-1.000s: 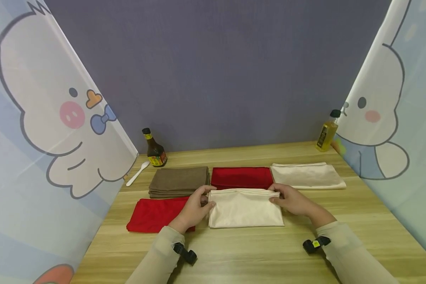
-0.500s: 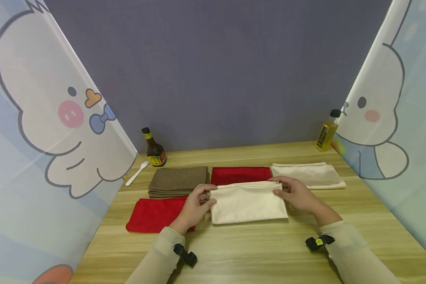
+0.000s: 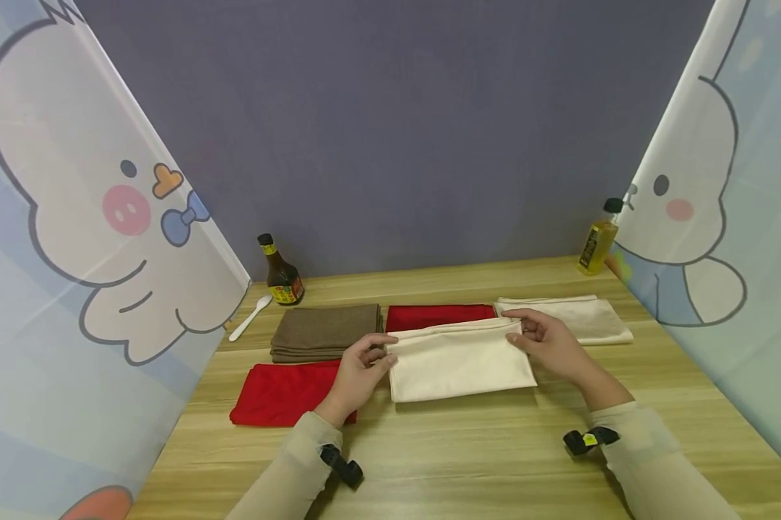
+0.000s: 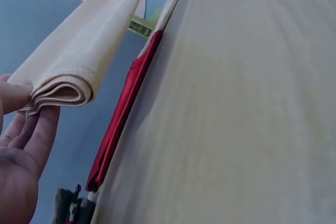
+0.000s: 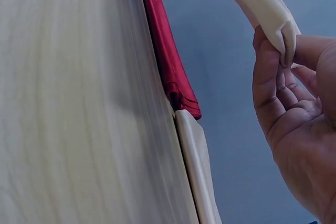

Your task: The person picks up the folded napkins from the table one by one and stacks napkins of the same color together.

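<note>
The left grip pinches the folded cream cloth at nine o'clock, the right grip at three, both holding it above the bench. Its layers curl loosely at the nine end, so a slack pinch could let folds slip; carried low toward twelve, it might drag the red cloth there.

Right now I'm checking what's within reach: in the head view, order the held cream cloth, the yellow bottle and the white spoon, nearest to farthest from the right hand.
1. Held cream cloth: pinched by the right hand.
2. Yellow bottle: back right.
3. White spoon: far left.
</note>
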Motion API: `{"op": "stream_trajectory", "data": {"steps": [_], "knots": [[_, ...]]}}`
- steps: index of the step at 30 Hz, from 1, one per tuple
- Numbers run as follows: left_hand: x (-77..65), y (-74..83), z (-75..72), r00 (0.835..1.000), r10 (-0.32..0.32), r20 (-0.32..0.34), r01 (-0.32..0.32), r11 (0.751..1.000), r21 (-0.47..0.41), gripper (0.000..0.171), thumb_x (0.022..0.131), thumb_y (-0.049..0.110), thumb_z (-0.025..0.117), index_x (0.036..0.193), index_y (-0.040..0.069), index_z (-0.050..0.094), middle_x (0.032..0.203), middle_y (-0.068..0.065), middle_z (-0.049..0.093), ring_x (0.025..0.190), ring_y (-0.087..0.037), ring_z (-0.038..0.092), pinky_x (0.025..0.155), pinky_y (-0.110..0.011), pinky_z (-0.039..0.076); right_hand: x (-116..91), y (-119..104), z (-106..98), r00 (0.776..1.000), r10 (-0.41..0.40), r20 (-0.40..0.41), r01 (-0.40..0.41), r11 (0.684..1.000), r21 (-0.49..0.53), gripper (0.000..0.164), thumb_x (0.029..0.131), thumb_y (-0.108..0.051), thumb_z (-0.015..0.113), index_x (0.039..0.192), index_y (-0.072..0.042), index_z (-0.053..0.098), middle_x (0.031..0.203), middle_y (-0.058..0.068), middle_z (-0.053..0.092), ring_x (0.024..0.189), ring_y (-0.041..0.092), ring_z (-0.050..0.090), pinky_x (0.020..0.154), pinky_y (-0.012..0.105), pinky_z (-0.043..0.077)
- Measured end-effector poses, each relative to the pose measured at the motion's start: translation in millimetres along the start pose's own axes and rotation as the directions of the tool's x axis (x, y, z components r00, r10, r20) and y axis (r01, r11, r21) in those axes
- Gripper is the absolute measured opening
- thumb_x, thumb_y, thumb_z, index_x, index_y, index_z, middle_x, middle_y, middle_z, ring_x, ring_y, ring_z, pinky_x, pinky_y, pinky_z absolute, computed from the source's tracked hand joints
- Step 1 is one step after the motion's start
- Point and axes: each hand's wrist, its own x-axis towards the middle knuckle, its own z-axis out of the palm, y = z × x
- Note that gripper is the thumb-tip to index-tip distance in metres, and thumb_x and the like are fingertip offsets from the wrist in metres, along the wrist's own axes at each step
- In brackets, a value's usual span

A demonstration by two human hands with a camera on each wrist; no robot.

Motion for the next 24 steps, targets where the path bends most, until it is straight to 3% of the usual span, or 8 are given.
{"op": "stream_trajectory", "data": {"steps": [6, 13, 21, 24], "knots": [[12.5, 5.8, 4.6, 1.000, -0.025, 0.010, 0.025, 0.999, 0.025, 0.031, 0.100, 0.008, 0.072, 0.130, 0.016, 0.070, 0.134, -0.007, 0.063, 0.108, -0.028, 0.069, 0.086, -0.032, 0.059, -0.3, -2.6, -10.5, 0.999, -0.011, -0.035, 0.012, 1.000, 0.013, 0.042, 0.103, -0.014, 0.070, 0.143, -0.006, 0.062, 0.084, 0.010, 0.045, 0.060, 0.009, 0.036, 0.050, 0.029, 0.040], [28.4, 11.2, 13.1, 0.999, -0.018, 0.028, 0.016, 0.998, 0.067, 0.032, 0.103, 0.007, 0.068, 0.133, 0.020, 0.068, 0.126, -0.012, 0.065, 0.098, -0.026, 0.068, 0.076, -0.030, 0.054, 0.4, -3.2, -23.5, 0.998, -0.001, -0.060, 0.002, 1.000, 0.019, 0.043, 0.105, -0.012, 0.067, 0.145, -0.002, 0.059, 0.090, 0.012, 0.049, 0.062, 0.011, 0.040, 0.051, 0.029, 0.043], [42.9, 14.3, 23.9, 0.999, -0.004, 0.036, 0.004, 1.000, 0.007, 0.035, 0.102, 0.006, 0.068, 0.136, 0.014, 0.067, 0.139, -0.007, 0.060, 0.107, -0.033, 0.068, 0.087, -0.057, 0.058, -0.8, -3.6, -35.9, 0.992, 0.034, -0.122, -0.029, 0.999, 0.043, 0.045, 0.105, -0.018, 0.067, 0.146, -0.002, 0.059, 0.105, 0.015, 0.055, 0.068, 0.012, 0.050, 0.053, 0.034, 0.048], [49.0, 13.0, 27.5, 0.999, -0.014, 0.033, 0.015, 1.000, -0.017, 0.037, 0.102, 0.005, 0.069, 0.138, 0.012, 0.067, 0.138, -0.009, 0.061, 0.106, -0.030, 0.069, 0.086, -0.054, 0.060, -1.2, -3.3, -40.0, 0.990, 0.039, -0.136, -0.033, 0.998, 0.046, 0.045, 0.105, -0.019, 0.067, 0.146, -0.001, 0.058, 0.108, 0.014, 0.054, 0.070, 0.012, 0.051, 0.056, 0.034, 0.048]]}}
